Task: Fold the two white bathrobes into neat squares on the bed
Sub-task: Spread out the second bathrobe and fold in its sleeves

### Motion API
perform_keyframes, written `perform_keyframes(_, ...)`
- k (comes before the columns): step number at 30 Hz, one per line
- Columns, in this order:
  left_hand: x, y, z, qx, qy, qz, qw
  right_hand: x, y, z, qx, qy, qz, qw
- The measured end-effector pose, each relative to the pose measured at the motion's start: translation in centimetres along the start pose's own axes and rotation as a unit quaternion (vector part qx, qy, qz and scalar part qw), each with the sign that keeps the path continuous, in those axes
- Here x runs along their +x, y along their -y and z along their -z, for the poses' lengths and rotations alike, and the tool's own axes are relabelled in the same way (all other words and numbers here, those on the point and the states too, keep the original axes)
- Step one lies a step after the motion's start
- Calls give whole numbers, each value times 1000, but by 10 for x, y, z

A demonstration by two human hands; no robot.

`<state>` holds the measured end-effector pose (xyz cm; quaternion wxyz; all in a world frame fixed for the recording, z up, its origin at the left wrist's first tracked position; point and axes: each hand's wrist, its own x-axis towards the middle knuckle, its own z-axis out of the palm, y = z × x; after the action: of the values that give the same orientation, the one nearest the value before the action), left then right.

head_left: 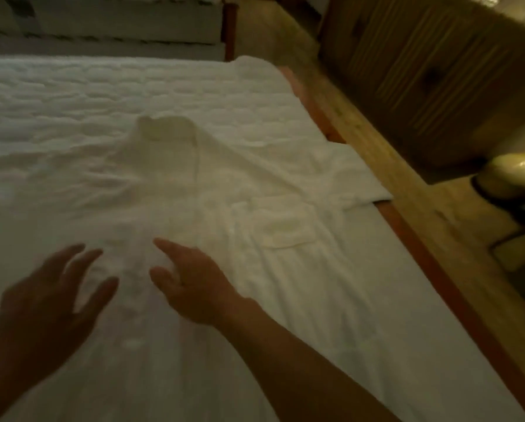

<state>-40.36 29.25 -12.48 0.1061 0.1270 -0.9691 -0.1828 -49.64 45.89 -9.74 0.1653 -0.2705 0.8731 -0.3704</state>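
Observation:
A white bathrobe (249,190) lies spread flat on the bed (72,95), collar toward the far side, a pocket on its right half, and one sleeve reaching to the bed's right edge. My left hand (48,296) hovers over the robe's lower left part with fingers spread and holds nothing. My right hand (191,281) is just over the robe's middle, fingers relaxed and apart, also holding nothing. I see only one robe; the picture is dim and blurred.
The bed has a quilted white cover and a reddish wooden frame (437,269) along its right side. Beyond it runs a wooden floor (376,141) and a slatted wooden cabinet (422,71). A lamp-like object (510,175) glows at right. Another bed (118,22) stands behind.

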Motion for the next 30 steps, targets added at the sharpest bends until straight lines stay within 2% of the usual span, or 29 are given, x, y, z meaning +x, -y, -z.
perform_keyframes(2,13,-93,23,7,67,-35,997,-22,-42,50,-48,-112,20,992)
perform_keyframes(4,23,-164,-11,31,96,-67,993,-46,-96,100,-102,-187,-33,976)
perform_keyframes(7,47,-250,-68,8,156,-68,985,-88,-196,184,-217,-175,-141,950)
perform_keyframes(9,66,-299,-101,12,135,-106,985,-108,-249,233,-257,-159,-220,928)
perform_keyframes(10,78,-321,-116,16,130,-113,985,-116,-271,255,-237,-153,-272,920)
perform_keyframes(12,107,-359,-139,15,134,-93,986,-123,-307,290,-129,-162,-370,906)
perform_keyframes(14,131,-389,-159,35,159,-88,983,-122,-328,317,46,-142,-443,884)
perform_keyframes(17,158,-415,-197,77,187,-76,976,-111,-352,344,367,-49,-457,809)
perform_keyframes(19,161,-421,-217,91,213,-48,972,-96,-371,349,449,-2,-443,776)
perform_keyframes(21,152,-419,-234,101,184,-40,977,-76,-391,345,469,7,-431,771)
perform_keyframes(23,147,-416,-240,93,161,-39,982,-53,-409,341,508,-31,-386,769)
perform_keyframes(27,151,-410,-242,84,173,-48,980,-17,-419,339,596,-99,-331,724)
perform_keyframes(28,152,-411,-242,83,175,-47,980,-12,-420,341,612,-137,-330,705)
perform_keyframes(30,152,-412,-239,93,182,-43,978,-4,-416,355,678,-255,-285,627)
